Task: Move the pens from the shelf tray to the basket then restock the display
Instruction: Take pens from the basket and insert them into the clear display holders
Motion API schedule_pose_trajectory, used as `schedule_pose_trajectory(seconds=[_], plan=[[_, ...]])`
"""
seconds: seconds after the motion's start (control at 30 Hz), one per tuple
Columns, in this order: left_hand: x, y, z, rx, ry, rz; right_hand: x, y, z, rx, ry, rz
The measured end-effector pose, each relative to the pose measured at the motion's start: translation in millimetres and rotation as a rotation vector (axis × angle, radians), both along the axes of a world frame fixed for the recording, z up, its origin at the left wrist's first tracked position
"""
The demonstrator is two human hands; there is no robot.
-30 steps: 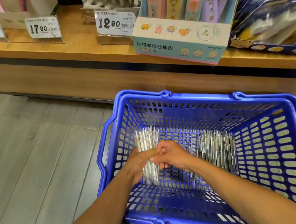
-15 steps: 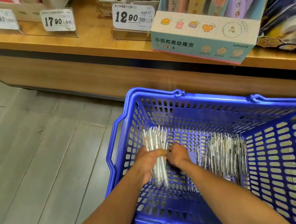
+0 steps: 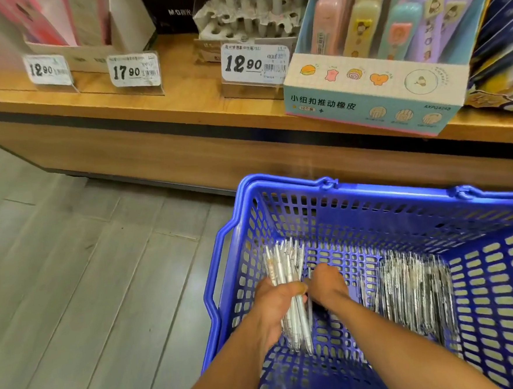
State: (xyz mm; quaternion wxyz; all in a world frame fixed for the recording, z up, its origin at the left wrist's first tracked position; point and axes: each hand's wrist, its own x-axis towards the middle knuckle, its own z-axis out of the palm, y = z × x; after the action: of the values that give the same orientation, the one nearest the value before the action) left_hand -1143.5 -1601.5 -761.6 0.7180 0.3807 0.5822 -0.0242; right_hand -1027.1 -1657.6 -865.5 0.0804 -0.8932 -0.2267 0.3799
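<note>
- left hand [image 3: 275, 308] fingers wrapped round pen bundle [image 3: 289, 289], thumb across it
- right hand [image 3: 325, 286] beside bundle, finger state cannot tell
- both low inside basket [image 3: 355, 199]; second pen pile [image 3: 413, 289] at right
- step: gathering pens; next likely lift toward shelf tray [image 3: 246, 28]

— What colour is the basket [image 3: 401, 202]?
— Bright blue all over, its walls and floor a grid of small slots.
— And the pens [image 3: 289, 286] under the left thumb?
— White and silvery, in clear glinting wrap. The second bundle of pens [image 3: 413, 289], well beyond the right hand's fingers, shows the same silvery white with dark flecks.
— The shelf [image 3: 182, 108] above?
— Warm orange-brown wood with a black band under its edge.
— The eraser box [image 3: 372, 95]?
— Cream over teal, with small orange, pink and yellow pictures; pastel pink, yellow, mint and lilac packs inside.
— Price tags [image 3: 254, 65]?
— White with black numerals.
— The floor [image 3: 73, 283]?
— Grey planks.
</note>
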Motion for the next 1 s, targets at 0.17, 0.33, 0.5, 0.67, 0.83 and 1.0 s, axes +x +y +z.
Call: schedule_pose_trajectory(seconds=[0.17, 0.33, 0.5, 0.67, 0.83, 1.0], plan=[[-1, 3, -4, 0.016, 0.023, -0.023, 30, -13, 23, 0.331, 0.548, -0.160], [1, 3, 1, -0.010, 0.000, -0.001, 53, -16, 63, 0.509, 1.097, -0.309], [1, 3, 10, -0.047, -0.104, -0.008, 45, -9, 81, 0.588, 1.306, -0.336], [0, 4, 14, -0.040, -0.093, -0.073, 42, -8, 78, 0.596, 1.348, -0.302], [2, 3, 23, -0.081, -0.107, -0.104, 34, -6, 57, 0.500, 1.027, -0.435], [2, 7, 23, -0.156, -0.099, -0.035, 8, 14, 33, 0.210, 0.206, -0.179]])
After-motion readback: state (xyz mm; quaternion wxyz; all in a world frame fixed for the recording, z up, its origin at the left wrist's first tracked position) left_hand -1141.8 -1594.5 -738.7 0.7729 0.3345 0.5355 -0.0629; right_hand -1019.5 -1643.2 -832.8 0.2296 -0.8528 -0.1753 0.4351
